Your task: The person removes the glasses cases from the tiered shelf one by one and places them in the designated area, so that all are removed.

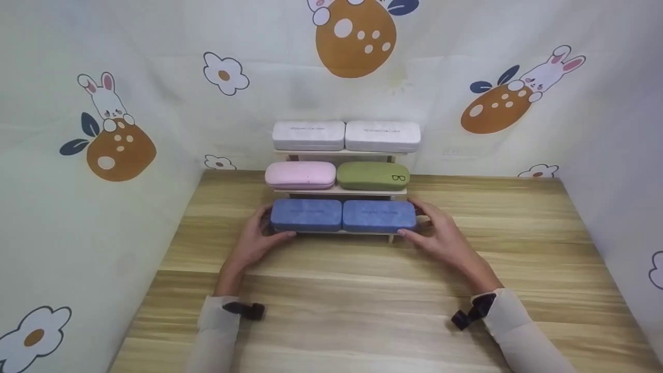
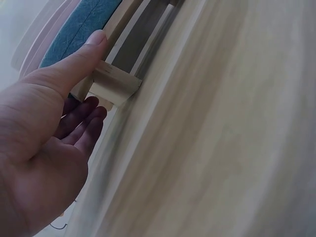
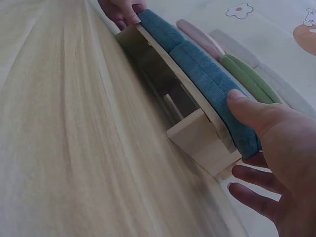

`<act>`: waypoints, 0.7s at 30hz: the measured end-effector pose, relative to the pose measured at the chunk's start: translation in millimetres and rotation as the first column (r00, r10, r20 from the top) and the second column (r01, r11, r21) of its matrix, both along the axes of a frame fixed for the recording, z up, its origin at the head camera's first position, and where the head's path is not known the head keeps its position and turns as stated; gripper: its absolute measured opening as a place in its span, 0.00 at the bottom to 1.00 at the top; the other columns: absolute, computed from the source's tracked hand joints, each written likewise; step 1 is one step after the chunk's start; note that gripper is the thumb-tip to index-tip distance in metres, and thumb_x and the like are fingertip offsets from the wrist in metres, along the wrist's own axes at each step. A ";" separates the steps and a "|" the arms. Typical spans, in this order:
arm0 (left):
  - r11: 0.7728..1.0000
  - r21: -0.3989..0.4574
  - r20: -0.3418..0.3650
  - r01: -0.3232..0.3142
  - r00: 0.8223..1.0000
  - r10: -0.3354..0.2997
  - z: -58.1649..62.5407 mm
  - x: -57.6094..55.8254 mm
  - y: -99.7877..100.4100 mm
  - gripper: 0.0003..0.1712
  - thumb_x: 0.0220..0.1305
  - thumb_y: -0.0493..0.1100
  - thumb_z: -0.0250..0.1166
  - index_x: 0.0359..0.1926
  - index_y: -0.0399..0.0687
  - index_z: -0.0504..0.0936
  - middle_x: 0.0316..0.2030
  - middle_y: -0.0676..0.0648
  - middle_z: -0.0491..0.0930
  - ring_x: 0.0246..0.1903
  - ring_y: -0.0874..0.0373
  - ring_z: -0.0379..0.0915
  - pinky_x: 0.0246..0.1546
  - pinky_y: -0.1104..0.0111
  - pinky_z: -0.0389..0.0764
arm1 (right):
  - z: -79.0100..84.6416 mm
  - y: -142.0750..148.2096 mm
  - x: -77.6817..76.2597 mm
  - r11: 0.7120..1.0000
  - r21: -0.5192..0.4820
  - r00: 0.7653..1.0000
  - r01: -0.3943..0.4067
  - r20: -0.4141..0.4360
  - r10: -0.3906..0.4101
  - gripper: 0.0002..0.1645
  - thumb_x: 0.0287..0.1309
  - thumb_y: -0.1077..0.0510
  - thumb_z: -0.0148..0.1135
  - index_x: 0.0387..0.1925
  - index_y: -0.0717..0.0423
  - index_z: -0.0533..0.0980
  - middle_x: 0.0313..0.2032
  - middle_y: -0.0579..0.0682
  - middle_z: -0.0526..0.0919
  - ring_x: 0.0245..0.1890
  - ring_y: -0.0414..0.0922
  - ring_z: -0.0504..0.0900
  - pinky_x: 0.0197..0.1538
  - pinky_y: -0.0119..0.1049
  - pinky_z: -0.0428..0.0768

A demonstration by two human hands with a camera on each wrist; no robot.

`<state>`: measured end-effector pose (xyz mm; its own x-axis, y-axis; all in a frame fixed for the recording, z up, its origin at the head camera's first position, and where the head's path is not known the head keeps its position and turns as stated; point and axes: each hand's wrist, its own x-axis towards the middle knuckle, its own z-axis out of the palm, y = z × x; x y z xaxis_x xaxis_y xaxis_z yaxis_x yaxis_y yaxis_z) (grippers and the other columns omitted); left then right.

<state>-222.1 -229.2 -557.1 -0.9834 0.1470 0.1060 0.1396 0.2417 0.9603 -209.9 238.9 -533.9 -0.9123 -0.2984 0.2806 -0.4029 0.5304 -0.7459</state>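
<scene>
We see a stepped wooden rack (image 1: 339, 191) standing on the counter (image 1: 362, 290), its long axis running from 9 to 3 o'clock and its steps rising toward 12. Our two hands flank its lowest step. The left hand (image 1: 256, 241) is at the 9 o'clock end, thumb laid along the front of the left blue case (image 1: 306, 214), the other fingers tucked behind the end of the rack. The right hand (image 1: 440, 235) mirrors it at the 3 o'clock end — thumb on the corner of the right blue case (image 1: 379, 215), fingers spread past the rack's end post. Both hands are only loosely curved, and whether they truly grip the rack or merely rest against it we cannot say for sure.

The rack holds six cases, two to a step, each lying lengthwise along the step: the blue pair lowest, a pink case (image 1: 301, 175) and a green case (image 1: 373, 176) in the middle, two white cases (image 1: 346, 135) on top. The rack's feet are mostly hidden behind the blue cases, and the wrist views are blurred.
</scene>
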 end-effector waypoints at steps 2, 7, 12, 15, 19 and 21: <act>1.000 0.008 -0.001 0.005 1.000 -0.005 -0.6 0.0 0.3 0.53 0.55 0.39 0.86 0.77 0.39 0.68 0.73 0.37 0.75 0.75 0.44 0.71 0.81 0.59 0.71 | -1.6 -1.4 -0.4 1.000 -0.017 1.000 0.006 0.017 -0.006 0.54 0.60 0.44 0.82 0.81 0.53 0.66 0.71 0.57 0.80 0.63 0.56 0.85 0.64 0.53 0.88; 0.998 0.054 0.006 0.017 1.000 -0.018 -2.0 0.5 0.4 0.52 0.56 0.37 0.85 0.77 0.37 0.67 0.72 0.36 0.76 0.74 0.44 0.73 0.79 0.60 0.73 | -4.4 -6.4 -0.8 0.999 -0.041 0.998 0.032 0.053 -0.030 0.56 0.58 0.42 0.83 0.81 0.54 0.67 0.68 0.58 0.83 0.54 0.56 0.89 0.54 0.43 0.92; 0.998 0.062 0.002 0.018 1.000 -0.018 -3.4 0.2 0.1 0.53 0.56 0.36 0.85 0.77 0.35 0.66 0.73 0.35 0.76 0.74 0.44 0.72 0.79 0.62 0.73 | -6.8 -10.8 0.3 0.996 -0.046 0.996 0.075 0.050 -0.073 0.56 0.56 0.42 0.84 0.79 0.57 0.69 0.66 0.60 0.84 0.55 0.56 0.89 0.54 0.43 0.91; 0.998 0.058 0.000 0.017 1.000 -0.017 -3.7 0.1 0.2 0.53 0.56 0.36 0.85 0.77 0.35 0.66 0.73 0.35 0.75 0.75 0.44 0.71 0.80 0.61 0.72 | -8.7 -12.9 0.5 0.994 -0.049 0.994 0.098 0.042 -0.096 0.56 0.55 0.42 0.85 0.78 0.58 0.70 0.65 0.60 0.85 0.56 0.56 0.89 0.56 0.46 0.90; 0.999 0.043 0.000 0.013 1.000 -0.013 -3.0 0.4 0.4 0.53 0.56 0.38 0.85 0.78 0.36 0.66 0.73 0.36 0.75 0.75 0.43 0.71 0.80 0.59 0.72 | -10.3 -14.7 0.4 0.991 -0.063 0.992 0.121 0.043 -0.118 0.55 0.54 0.41 0.86 0.77 0.58 0.71 0.61 0.59 0.88 0.53 0.55 0.91 0.55 0.47 0.91; 0.999 0.038 0.000 0.012 1.000 -0.012 -2.7 0.4 0.5 0.53 0.56 0.38 0.86 0.78 0.37 0.66 0.73 0.36 0.75 0.75 0.44 0.71 0.80 0.58 0.72 | -10.8 -14.9 0.7 0.989 -0.066 0.990 0.134 0.048 -0.131 0.54 0.54 0.40 0.85 0.76 0.57 0.73 0.60 0.59 0.89 0.53 0.54 0.91 0.56 0.48 0.91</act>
